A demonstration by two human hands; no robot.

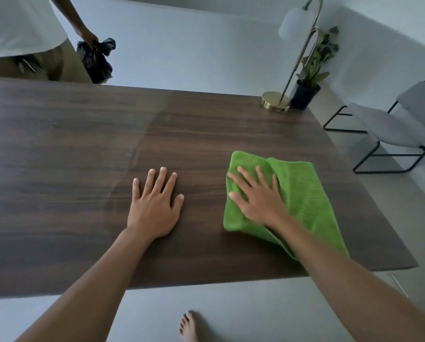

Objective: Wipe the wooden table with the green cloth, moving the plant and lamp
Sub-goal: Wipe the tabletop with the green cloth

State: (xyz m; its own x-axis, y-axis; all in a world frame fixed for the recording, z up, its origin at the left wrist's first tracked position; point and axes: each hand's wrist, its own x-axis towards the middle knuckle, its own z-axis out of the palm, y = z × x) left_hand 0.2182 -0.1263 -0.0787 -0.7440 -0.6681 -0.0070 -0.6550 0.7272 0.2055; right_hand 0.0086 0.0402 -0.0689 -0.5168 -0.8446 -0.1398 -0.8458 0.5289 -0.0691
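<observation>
Here, two bare hands are on one wooden table (58,169). The left hand (154,208) lies flat on the bare wood, fingers spread, holding nothing. The right hand (258,196) presses straight, splayed fingers down on a single green cloth (305,193). The cloth is folded over and lies on the table's right half near the front edge, close to the left hand but apart from it. At the far right corner stand one brass lamp (275,101) with a white shade and, just beside it, one plant (312,60) in a black pot. Off the table's right side sits one grey chair (391,127) on a black frame. Across the table, a second person (21,25) grips one black bag (95,60). One bare foot (189,327) shows on the floor by the near edge.
</observation>
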